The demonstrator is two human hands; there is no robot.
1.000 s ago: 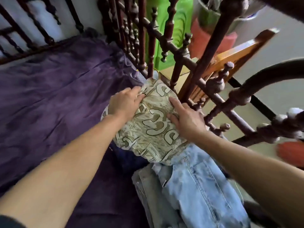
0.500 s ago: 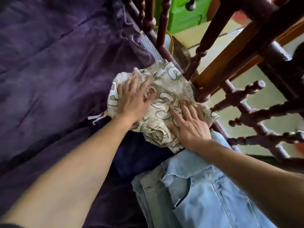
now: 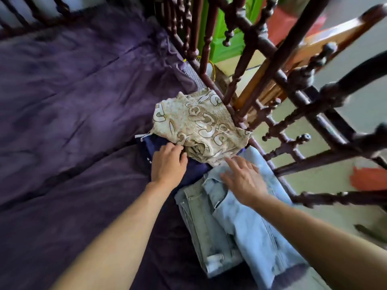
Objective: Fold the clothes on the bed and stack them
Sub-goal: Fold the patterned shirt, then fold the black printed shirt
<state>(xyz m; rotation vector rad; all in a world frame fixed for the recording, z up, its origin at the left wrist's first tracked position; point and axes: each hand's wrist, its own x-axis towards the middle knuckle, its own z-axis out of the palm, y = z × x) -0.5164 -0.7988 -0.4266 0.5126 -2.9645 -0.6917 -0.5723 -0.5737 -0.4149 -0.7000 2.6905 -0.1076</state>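
A folded beige patterned garment (image 3: pixel 199 124) lies on top of a dark navy garment (image 3: pixel 156 146) by the bed's right rail. Nearer to me lies a folded light blue denim piece (image 3: pixel 247 222) beside greyish jeans (image 3: pixel 201 222). My left hand (image 3: pixel 168 165) rests on the navy garment, its fingertips at the beige garment's near edge. My right hand (image 3: pixel 244 180) lies with spread, straight fingers on the top of the denim, just below the beige garment. Neither hand grips anything.
A purple bedspread (image 3: pixel 73 111) covers the bed to the left. A dark turned-wood bed rail (image 3: pixel 261 114) runs along the right of the clothes. Beyond it stand a wooden chair (image 3: pixel 314 47), a green container (image 3: pixel 228 40) and the pale floor (image 3: pixel 314 170).
Both hands have slid back toward me off the top of the beige garment: the left to its near edge on the navy cloth, the right onto the denim.
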